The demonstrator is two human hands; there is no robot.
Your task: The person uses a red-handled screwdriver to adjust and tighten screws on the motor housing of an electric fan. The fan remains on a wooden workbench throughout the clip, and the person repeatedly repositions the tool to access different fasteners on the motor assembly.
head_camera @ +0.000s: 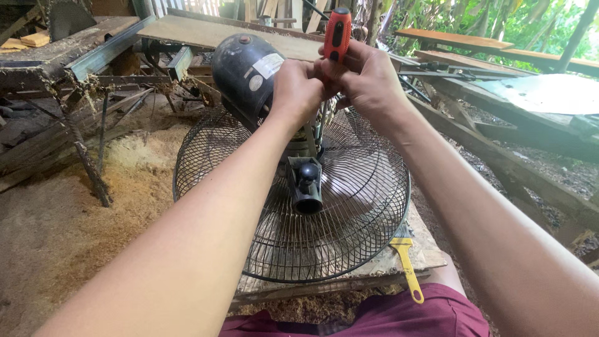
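Head view: both my hands are up at the back of the fan motor (pixel 246 68). My right hand (pixel 368 78) is closed around a screwdriver with an orange-red handle (pixel 337 34); the handle sticks up above my fist and the long axis runs down toward the motor neck, with the shaft and tip hidden behind my fingers. My left hand (pixel 296 87) is closed too, pressed against the right one just beside the motor housing; I cannot tell what it pinches. It lies nearer the motor, between the housing and the screwdriver. The wire fan guard (pixel 349 206) lies face down on a plywood counter (pixel 424 249), with the black mount bracket (pixel 306 184) below my hands. A yellow-handled tool (pixel 407 265) lies at the counter edge, well apart. Sawdust (pixel 125 181) covers the ground to the left.
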